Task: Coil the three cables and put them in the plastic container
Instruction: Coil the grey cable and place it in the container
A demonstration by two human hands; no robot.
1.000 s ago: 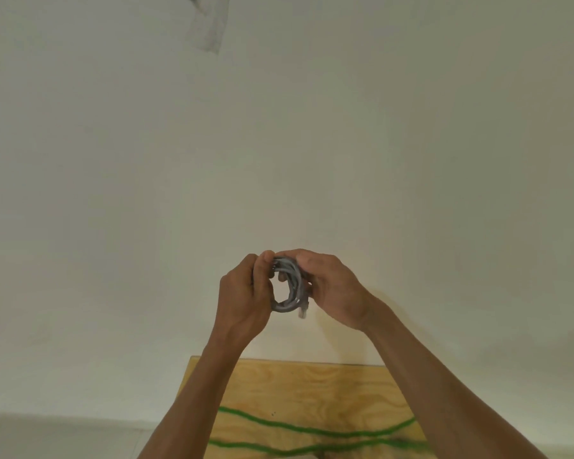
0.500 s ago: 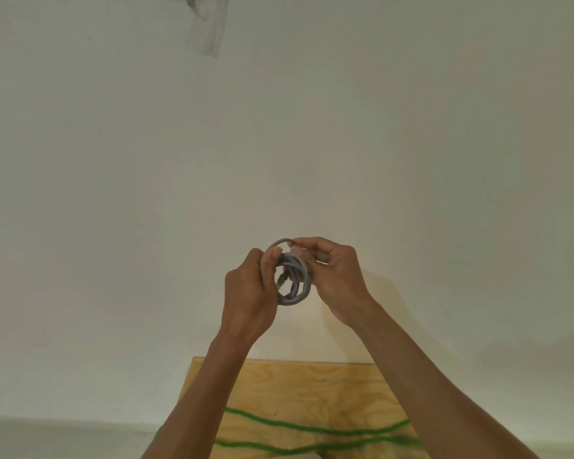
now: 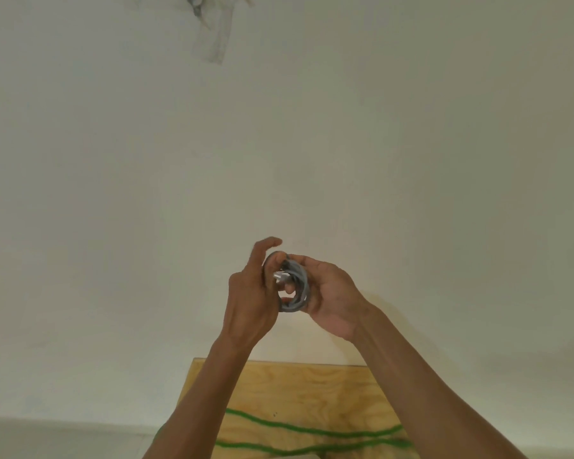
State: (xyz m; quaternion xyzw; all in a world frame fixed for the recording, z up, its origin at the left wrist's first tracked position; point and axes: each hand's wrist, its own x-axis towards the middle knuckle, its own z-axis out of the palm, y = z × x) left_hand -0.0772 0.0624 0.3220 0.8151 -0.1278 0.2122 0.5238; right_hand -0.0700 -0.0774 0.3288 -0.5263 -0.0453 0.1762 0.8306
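The right hand (image 3: 328, 293) cups and grips a nearly finished grey cable (image 3: 297, 293) coil held high above the desk (image 3: 312, 385) while the left hand (image 3: 249, 293) pinches its plug end, a green cable (image 3: 312, 432) lies uncoiled below, and no container shows.

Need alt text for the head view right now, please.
Both hands, left and right, hold a grey coiled cable up before a pale wall. Below lies a wooden board crossed by green cable.
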